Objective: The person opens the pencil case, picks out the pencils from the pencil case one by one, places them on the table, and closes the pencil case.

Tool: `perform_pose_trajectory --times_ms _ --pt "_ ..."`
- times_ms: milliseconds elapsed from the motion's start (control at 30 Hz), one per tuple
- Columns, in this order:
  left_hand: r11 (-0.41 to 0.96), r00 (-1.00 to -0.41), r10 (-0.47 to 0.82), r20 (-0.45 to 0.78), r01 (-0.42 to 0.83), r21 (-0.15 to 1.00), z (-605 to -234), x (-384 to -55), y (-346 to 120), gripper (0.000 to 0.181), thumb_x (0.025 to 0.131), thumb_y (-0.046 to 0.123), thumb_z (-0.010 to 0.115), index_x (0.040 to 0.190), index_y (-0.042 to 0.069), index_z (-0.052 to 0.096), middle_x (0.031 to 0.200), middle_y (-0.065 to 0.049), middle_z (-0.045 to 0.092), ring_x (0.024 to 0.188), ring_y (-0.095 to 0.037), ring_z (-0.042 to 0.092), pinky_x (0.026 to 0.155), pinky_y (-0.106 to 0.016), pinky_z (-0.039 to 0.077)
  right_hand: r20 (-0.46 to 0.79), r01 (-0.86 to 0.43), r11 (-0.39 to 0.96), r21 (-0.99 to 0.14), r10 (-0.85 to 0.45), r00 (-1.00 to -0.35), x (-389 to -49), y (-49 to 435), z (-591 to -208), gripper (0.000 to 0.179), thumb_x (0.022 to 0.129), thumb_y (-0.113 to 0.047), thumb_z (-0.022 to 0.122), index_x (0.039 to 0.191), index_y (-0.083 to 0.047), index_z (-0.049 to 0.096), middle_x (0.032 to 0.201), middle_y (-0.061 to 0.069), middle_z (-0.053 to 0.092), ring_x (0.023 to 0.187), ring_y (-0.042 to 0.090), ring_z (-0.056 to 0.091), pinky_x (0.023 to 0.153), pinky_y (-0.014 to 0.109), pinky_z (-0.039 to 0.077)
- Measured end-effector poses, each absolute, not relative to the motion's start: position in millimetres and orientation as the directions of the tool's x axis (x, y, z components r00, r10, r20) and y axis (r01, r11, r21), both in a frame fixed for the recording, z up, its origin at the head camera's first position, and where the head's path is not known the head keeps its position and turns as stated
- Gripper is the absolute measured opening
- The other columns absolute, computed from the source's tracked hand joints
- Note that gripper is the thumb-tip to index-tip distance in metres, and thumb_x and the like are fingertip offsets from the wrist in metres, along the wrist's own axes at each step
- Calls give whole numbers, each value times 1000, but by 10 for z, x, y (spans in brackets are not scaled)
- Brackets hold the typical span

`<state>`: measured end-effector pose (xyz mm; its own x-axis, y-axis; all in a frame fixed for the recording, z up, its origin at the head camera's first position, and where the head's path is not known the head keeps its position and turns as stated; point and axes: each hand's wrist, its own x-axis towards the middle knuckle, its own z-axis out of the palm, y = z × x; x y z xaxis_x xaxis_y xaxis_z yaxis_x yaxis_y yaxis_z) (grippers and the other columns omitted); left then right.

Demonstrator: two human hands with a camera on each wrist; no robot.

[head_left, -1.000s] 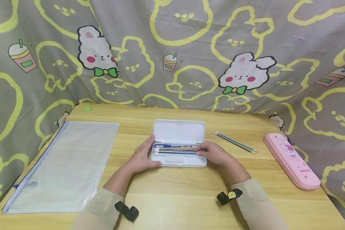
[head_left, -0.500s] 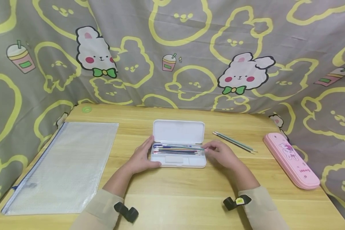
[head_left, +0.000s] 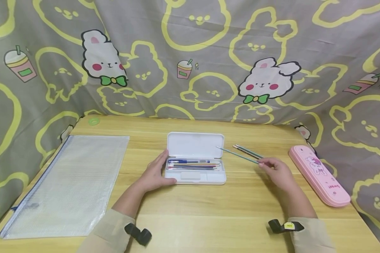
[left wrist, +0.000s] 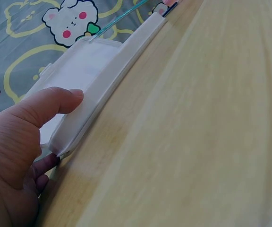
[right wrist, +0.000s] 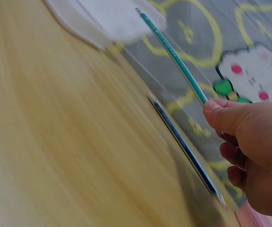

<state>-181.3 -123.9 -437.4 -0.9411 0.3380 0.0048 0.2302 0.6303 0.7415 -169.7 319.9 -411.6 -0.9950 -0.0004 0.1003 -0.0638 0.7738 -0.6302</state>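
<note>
The white pencil case [head_left: 195,144] lies with its lid raised at the middle of the table. Inside it are a blue pen [head_left: 178,161], several pencils [head_left: 194,168] and a white block [head_left: 190,175]. My left hand [head_left: 154,174] grips the case's left end, its thumb on the front wall and the other fingers round the side, as the left wrist view shows. Right of the case, my right hand [head_left: 277,172] pinches a green pencil [right wrist: 174,57] between thumb and forefinger. The pencil slants above the table, its far end overlapping the lid.
Loose pencils [head_left: 245,150] lie on the table right of the case, partly behind the held pencil. A pink pencil case [head_left: 320,175] is at the right edge, a clear zip pouch [head_left: 69,182] at the left. A green ring [head_left: 94,121] sits at the back left.
My right hand has drawn the green pencil out of the white pencil case and moved right with it, toward the loose pencils. My left hand has stayed on the case.
</note>
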Motion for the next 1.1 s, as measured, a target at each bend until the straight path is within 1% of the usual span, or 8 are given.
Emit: perform_pose_trajectory --times_ms 133,233,333,533,633,733,833,1100 --pt "630 -941 337 6 230 742 -4368 -1811 -1241 115 70 41 83 157 6 15 165 -14 14 150 -41 16 119 -62 17 97 -1 771 -637 78 -992 -1666 3419 -4185 36 99 -31 57 118 -3 67 109 14 63 85 -1 48 72 18 42" --pt "633 -941 337 13 237 737 -4364 -1809 -1241 115 70 41 82 157 5 15 165 -15 15 150 -42 16 119 -62 18 90 26 763 -646 109 -990 -1659 3531 -4215 37 99 -30 56 119 -1 66 107 14 63 81 -4 46 70 17 41" --pt "637 -941 337 14 239 732 -4359 -1805 -1242 115 70 41 82 157 5 15 165 -15 15 150 -42 17 119 -62 18 82 42 765 -642 124 -989 -1660 3588 -4220 37 100 -30 55 120 0 66 107 16 64 84 1 48 72 20 40" --pt "630 -940 341 13 239 739 -4362 -1807 -1241 116 70 41 83 157 5 15 164 -16 15 150 -41 16 119 -62 18 46 83 790 -607 139 -989 -1698 3619 -4252 37 99 -29 56 120 1 66 111 24 63 97 29 54 79 34 39" --pt "626 -940 341 11 235 744 -4371 -1813 -1237 116 70 41 83 157 5 15 165 -15 15 150 -41 16 119 -61 18 47 81 814 -575 132 -990 -1723 3634 -4289 36 99 -28 57 119 1 66 116 27 63 104 37 55 83 43 42" --pt "623 -940 342 15 238 745 -4376 -1816 -1235 116 70 41 83 157 5 16 164 -15 15 150 -41 17 119 -61 18 51 77 827 -557 126 -991 -1737 3645 -4318 35 99 -26 57 118 2 67 118 29 61 108 42 55 88 52 44" --pt "623 -940 341 17 239 745 -4374 -1814 -1233 116 70 40 83 157 5 16 164 -15 15 150 -41 17 119 -61 18 43 85 829 -553 130 -991 -1744 3647 -4332 35 99 -26 57 117 2 67 119 30 61 112 45 54 92 57 43" --pt "622 -940 341 23 245 743 -4377 -1817 -1236 116 69 40 83 157 5 16 164 -16 15 149 -42 18 119 -60 18 28 91 830 -550 126 -992 -1766 3653 -4355 33 98 -27 59 115 1 68 123 30 61 119 48 51 98 60 40"
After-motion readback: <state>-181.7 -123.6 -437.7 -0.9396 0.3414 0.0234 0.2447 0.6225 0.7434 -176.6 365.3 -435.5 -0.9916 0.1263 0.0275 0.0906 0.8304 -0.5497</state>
